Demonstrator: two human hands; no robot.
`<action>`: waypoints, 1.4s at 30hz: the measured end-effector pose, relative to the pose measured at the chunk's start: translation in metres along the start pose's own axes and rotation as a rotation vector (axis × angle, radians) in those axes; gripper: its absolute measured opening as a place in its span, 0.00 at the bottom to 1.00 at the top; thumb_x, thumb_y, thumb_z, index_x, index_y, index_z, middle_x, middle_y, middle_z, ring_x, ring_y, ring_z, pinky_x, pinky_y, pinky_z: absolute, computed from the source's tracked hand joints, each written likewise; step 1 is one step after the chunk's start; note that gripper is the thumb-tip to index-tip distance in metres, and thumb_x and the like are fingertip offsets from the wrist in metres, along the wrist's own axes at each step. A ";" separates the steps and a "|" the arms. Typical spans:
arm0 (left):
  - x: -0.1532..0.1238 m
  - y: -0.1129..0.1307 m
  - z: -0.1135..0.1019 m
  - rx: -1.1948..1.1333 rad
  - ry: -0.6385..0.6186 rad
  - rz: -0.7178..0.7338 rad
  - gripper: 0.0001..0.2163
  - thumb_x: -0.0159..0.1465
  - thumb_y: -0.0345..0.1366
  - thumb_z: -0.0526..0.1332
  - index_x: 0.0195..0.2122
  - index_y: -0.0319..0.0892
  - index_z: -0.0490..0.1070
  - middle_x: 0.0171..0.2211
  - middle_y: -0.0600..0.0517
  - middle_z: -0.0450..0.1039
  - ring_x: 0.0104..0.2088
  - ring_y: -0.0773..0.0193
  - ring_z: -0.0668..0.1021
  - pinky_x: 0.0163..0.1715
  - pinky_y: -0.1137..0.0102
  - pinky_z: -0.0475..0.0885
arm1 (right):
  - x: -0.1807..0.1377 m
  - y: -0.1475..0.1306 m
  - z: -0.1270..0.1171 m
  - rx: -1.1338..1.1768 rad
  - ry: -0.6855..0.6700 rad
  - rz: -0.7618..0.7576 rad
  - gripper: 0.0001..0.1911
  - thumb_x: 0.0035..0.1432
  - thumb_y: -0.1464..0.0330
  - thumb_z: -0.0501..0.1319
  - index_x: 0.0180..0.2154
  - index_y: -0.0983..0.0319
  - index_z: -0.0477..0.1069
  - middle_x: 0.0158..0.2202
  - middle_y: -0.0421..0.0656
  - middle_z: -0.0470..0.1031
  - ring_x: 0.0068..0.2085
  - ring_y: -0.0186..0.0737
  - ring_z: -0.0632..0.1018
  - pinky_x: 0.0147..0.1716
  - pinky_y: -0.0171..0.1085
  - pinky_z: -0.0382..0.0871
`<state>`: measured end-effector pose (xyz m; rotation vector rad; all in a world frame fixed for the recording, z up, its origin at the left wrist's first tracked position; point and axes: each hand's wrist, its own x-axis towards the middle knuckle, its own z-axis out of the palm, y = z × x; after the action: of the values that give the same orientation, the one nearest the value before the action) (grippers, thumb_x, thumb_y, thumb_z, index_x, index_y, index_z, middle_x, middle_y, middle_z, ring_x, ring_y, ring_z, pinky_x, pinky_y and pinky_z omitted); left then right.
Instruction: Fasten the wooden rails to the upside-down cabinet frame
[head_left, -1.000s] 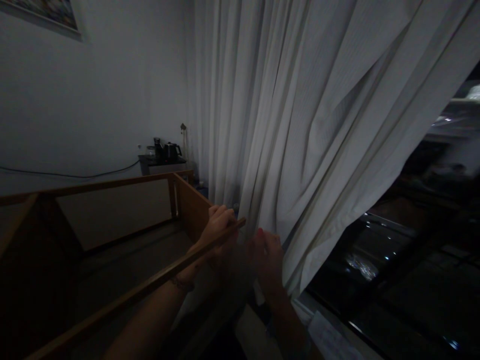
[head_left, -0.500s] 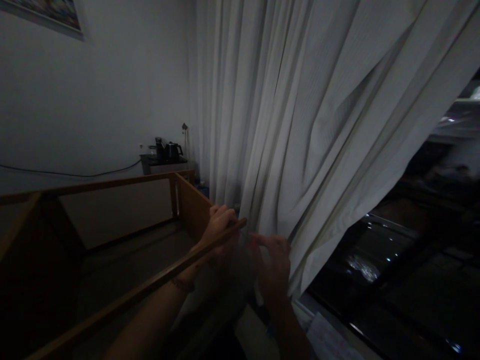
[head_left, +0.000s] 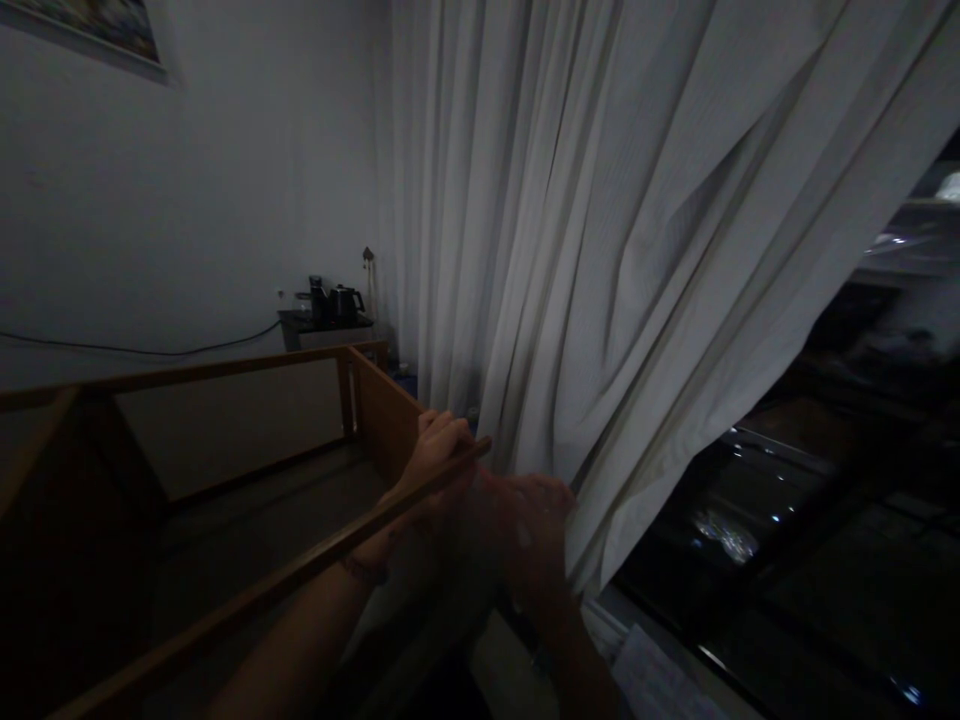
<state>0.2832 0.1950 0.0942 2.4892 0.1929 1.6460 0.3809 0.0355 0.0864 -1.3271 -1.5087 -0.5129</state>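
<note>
The room is dim. My left hand (head_left: 439,455) is closed round the corner of a wooden frame (head_left: 247,590), where the near rail meets the far side panel. My right hand (head_left: 536,535) is just to the right of it, in front of the bunched white curtain (head_left: 600,250); it is smeared by motion and its fingers cannot be made out. The curtain's lower edge is gathered toward my hands and lifted off the dark window (head_left: 787,520).
A white wall stands on the left with a cable (head_left: 150,350) running along it. A small table with a kettle (head_left: 334,305) stands in the far corner. A picture (head_left: 90,30) hangs at the upper left. Pale paper (head_left: 660,680) lies by the window sill.
My right hand has shifted slightly against the curtain and is now blurred. My left hand has stayed on the frame corner.
</note>
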 end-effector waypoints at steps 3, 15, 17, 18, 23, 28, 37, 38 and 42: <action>-0.001 0.001 -0.001 0.015 -0.016 0.005 0.10 0.60 0.47 0.50 0.31 0.46 0.59 0.25 0.54 0.62 0.28 0.58 0.65 0.38 0.59 0.57 | 0.000 -0.001 0.005 0.193 0.016 0.193 0.15 0.69 0.65 0.51 0.52 0.52 0.72 0.37 0.40 0.77 0.42 0.41 0.75 0.45 0.43 0.64; -0.001 0.000 0.000 0.013 -0.021 -0.038 0.13 0.61 0.50 0.49 0.29 0.46 0.61 0.24 0.53 0.63 0.28 0.57 0.66 0.38 0.57 0.59 | -0.005 0.004 0.006 0.501 -0.020 0.451 0.11 0.64 0.59 0.60 0.40 0.58 0.77 0.34 0.43 0.82 0.37 0.42 0.81 0.39 0.39 0.74; 0.000 0.002 0.000 0.017 -0.014 -0.038 0.15 0.62 0.51 0.47 0.29 0.46 0.61 0.24 0.53 0.63 0.28 0.57 0.66 0.38 0.56 0.59 | -0.004 0.009 0.000 0.360 -0.009 0.284 0.09 0.65 0.64 0.60 0.43 0.56 0.79 0.36 0.43 0.82 0.38 0.42 0.80 0.39 0.39 0.73; 0.000 0.002 -0.001 0.020 -0.016 -0.034 0.16 0.62 0.52 0.46 0.29 0.46 0.61 0.24 0.53 0.63 0.28 0.57 0.66 0.38 0.56 0.59 | -0.004 0.012 -0.002 0.295 0.006 0.193 0.10 0.65 0.66 0.60 0.45 0.54 0.79 0.37 0.43 0.81 0.38 0.41 0.79 0.39 0.40 0.72; 0.000 0.004 -0.001 0.007 -0.001 0.000 0.17 0.63 0.54 0.45 0.30 0.46 0.61 0.24 0.53 0.63 0.28 0.58 0.66 0.37 0.56 0.60 | -0.003 0.017 -0.003 0.063 0.137 0.088 0.11 0.64 0.66 0.61 0.45 0.49 0.80 0.30 0.41 0.75 0.34 0.40 0.74 0.35 0.39 0.69; -0.001 0.001 0.002 0.049 -0.011 -0.043 0.16 0.64 0.51 0.46 0.29 0.46 0.61 0.25 0.53 0.62 0.29 0.58 0.66 0.39 0.56 0.60 | -0.005 0.007 0.002 0.243 0.039 0.338 0.11 0.65 0.65 0.60 0.44 0.53 0.80 0.33 0.41 0.82 0.31 0.38 0.79 0.30 0.36 0.71; 0.002 0.005 0.002 0.030 0.011 -0.030 0.21 0.64 0.56 0.43 0.28 0.46 0.61 0.23 0.53 0.63 0.28 0.58 0.66 0.37 0.57 0.59 | -0.002 0.002 0.002 -0.021 0.195 0.127 0.10 0.66 0.67 0.59 0.43 0.59 0.79 0.38 0.43 0.84 0.36 0.39 0.84 0.38 0.35 0.75; 0.002 0.006 0.001 0.032 0.009 -0.037 0.22 0.64 0.57 0.42 0.28 0.46 0.61 0.23 0.53 0.63 0.28 0.58 0.66 0.37 0.56 0.59 | -0.001 0.003 0.002 -0.057 0.206 0.097 0.10 0.66 0.67 0.59 0.43 0.60 0.79 0.38 0.43 0.84 0.36 0.38 0.84 0.38 0.35 0.75; 0.002 0.007 -0.001 0.024 0.012 -0.001 0.22 0.64 0.58 0.41 0.29 0.46 0.61 0.24 0.53 0.63 0.28 0.58 0.67 0.37 0.56 0.59 | 0.000 0.004 0.004 -0.091 0.246 0.031 0.07 0.64 0.69 0.62 0.43 0.59 0.78 0.38 0.42 0.84 0.38 0.38 0.84 0.41 0.35 0.75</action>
<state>0.2829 0.1882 0.0977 2.4971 0.2163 1.6680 0.3829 0.0402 0.0832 -1.3031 -1.2734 -0.7057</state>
